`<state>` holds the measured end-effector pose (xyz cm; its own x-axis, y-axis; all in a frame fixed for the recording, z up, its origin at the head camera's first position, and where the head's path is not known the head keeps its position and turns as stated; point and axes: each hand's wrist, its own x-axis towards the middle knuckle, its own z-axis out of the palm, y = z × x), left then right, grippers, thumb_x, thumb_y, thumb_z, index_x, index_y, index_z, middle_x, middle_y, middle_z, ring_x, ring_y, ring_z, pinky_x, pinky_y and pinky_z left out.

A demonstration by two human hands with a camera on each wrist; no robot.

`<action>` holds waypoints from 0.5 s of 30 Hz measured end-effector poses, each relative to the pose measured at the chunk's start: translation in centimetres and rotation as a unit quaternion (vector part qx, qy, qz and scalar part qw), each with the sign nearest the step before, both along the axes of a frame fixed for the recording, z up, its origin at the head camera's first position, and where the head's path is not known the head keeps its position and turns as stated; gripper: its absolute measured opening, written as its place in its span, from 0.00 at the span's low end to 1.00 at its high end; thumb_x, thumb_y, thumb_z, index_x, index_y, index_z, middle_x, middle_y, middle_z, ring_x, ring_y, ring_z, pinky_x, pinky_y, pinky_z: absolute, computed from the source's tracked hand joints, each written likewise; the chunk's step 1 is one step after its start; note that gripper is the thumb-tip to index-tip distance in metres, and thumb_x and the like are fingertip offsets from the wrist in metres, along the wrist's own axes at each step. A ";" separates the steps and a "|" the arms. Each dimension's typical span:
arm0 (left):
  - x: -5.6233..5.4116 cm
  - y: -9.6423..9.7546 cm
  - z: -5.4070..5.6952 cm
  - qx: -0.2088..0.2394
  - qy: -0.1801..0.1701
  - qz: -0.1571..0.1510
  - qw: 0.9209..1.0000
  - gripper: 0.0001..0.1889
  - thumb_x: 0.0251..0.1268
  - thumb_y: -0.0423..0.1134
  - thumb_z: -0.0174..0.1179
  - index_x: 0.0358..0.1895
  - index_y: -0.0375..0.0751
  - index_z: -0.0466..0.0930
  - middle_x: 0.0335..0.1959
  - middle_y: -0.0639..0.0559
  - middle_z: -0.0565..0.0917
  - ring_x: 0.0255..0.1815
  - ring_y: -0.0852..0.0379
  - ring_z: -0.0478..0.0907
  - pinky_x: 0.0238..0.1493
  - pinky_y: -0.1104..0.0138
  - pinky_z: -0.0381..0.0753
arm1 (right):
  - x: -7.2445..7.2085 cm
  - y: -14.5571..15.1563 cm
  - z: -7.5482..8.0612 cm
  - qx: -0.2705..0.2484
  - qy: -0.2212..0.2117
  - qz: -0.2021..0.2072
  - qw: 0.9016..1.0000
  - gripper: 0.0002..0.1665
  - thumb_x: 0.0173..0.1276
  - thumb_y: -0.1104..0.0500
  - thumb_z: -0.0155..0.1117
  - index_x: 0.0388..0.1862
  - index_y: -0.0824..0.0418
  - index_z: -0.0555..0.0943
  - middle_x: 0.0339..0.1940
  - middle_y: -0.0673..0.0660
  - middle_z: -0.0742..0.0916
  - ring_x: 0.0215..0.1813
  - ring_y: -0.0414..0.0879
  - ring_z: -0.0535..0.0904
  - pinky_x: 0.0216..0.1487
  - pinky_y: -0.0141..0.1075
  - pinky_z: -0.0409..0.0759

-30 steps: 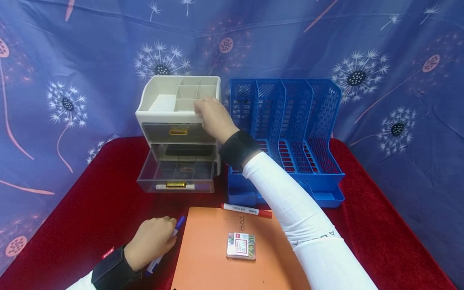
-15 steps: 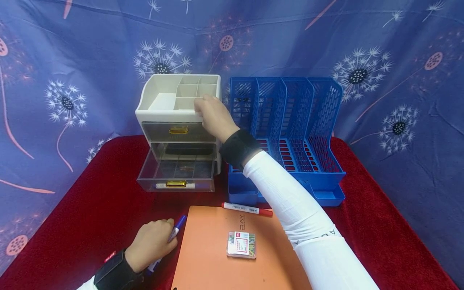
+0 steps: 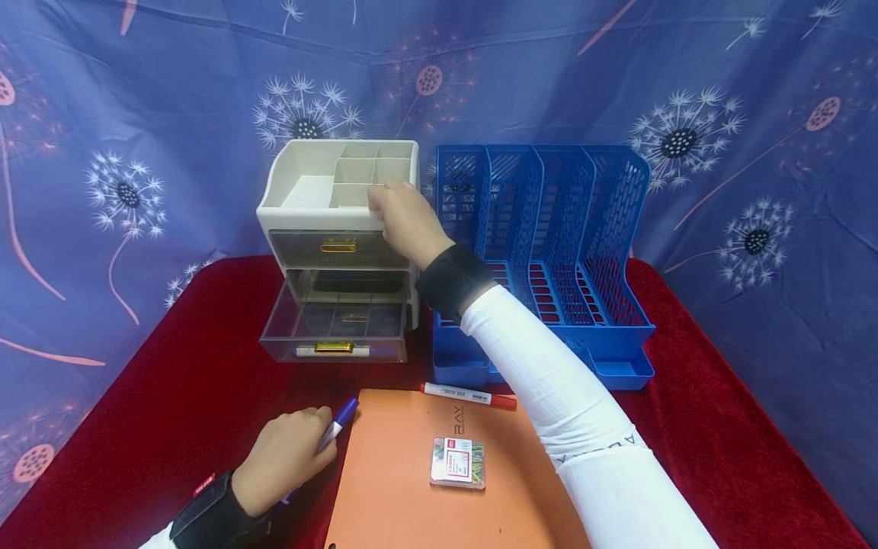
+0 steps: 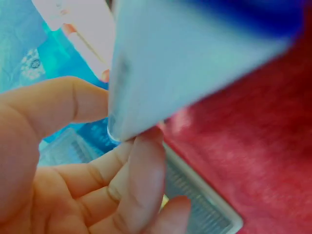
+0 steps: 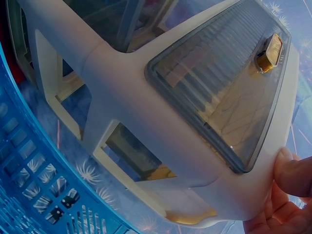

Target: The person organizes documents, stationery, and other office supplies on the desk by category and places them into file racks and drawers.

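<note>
Perhaps the blue marker [image 3: 338, 425], pinched by the left hand [image 3: 288, 448], could slip if those fingers slacken, while the right hand [image 3: 410, 223] clamps the organizer [image 3: 309, 220].

Head view evenly lit, fairly sharp; left-wrist view hazy, near marker [image 4: 185, 63] blurred; right-wrist view dimmer

Only red cloth [image 3: 233, 335] separates a left hand [image 3: 283, 461], pinching a blue marker [image 3: 342, 418], from the pulled-out lower drawer [image 3: 386, 351], reachable from above at its front but roofed at its rear by the closed upper drawer [image 3: 296, 250]. A right hand [image 3: 406, 217] and white sleeve [image 3: 549, 374] bar the slot, seemingly narrow, between white organizer [image 3: 312, 220] and blue file rack [image 3: 617, 341].
</note>
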<state>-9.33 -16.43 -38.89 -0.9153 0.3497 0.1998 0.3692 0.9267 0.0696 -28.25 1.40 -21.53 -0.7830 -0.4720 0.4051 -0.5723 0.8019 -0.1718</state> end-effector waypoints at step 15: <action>0.5 -0.5 4.4 0.038 0.053 0.004 0.998 0.14 0.41 0.40 0.73 0.33 0.44 0.81 0.19 0.58 0.73 0.16 0.66 0.62 0.17 0.74 0.66 | 0.0 0.1 0.0 0.001 0.002 0.002 1.000 0.12 0.58 0.71 0.60 0.40 0.60 0.77 0.42 0.56 0.81 0.47 0.50 0.75 0.51 0.38 0.73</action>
